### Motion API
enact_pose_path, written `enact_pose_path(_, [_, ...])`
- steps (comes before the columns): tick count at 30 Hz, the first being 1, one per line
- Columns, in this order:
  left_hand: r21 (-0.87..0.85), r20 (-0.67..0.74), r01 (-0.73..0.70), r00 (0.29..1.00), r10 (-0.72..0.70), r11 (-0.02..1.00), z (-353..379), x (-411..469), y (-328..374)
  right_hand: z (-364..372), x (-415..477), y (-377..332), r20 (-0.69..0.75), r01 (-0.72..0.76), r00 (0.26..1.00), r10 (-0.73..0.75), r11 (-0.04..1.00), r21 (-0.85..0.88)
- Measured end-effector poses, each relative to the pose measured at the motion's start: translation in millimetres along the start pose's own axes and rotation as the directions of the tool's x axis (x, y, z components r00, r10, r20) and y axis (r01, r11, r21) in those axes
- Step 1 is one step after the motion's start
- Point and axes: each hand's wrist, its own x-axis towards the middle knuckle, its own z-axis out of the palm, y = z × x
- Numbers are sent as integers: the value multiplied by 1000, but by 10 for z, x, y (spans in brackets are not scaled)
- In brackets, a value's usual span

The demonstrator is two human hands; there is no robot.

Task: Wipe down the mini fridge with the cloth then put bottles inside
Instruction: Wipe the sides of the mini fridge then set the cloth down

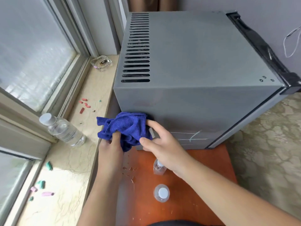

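Observation:
A grey mini fridge (203, 59) stands on an orange table (195, 201), with its door on the right side shut. Both hands hold a bunched blue cloth (128, 126) in front of the fridge's near side wall. My left hand (110, 149) grips the cloth from below. From the right, my right hand (161, 144) pinches the cloth's edge. One clear bottle with a white cap (63, 129) lies tilted on the windowsill. Two small clear bottles (161, 193) stand on the table under my right arm; the farther small bottle (157, 168) is partly hidden.
The marble windowsill (68, 176) on the left carries scattered red, green and pink bits and a glass ashtray (101, 62). Crumbs lie on the table near the fridge. Patterned carpet (268, 144) is on the right. A thin cord (291, 41) hangs by the wall.

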Motion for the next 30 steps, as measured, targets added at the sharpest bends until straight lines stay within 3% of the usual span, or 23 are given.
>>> enact_pose_path(3, [13,51,17,999,-18,1000,180,-108,0,-209,-89,84,-17,-54,998,54,998,21])
enact_pose_path(9, [24,226,58,972,-62,998,917,-395,-34,-900,-368,252,-166,-27,985,38,997,67])
enact_pose_path(16, [115,485,124,859,-164,986,2088,-617,-446,-1927,-580,687,-361,-109,915,180,972,208])
enact_pose_path(23, [214,438,399,777,-452,892,2592,-502,-961,-2293,-337,1074,-334,-298,860,386,911,285])
enact_pose_path(30, [197,391,448,780,-489,872,2238,-395,-659,-2015,-265,911,-311,-296,873,375,915,274])
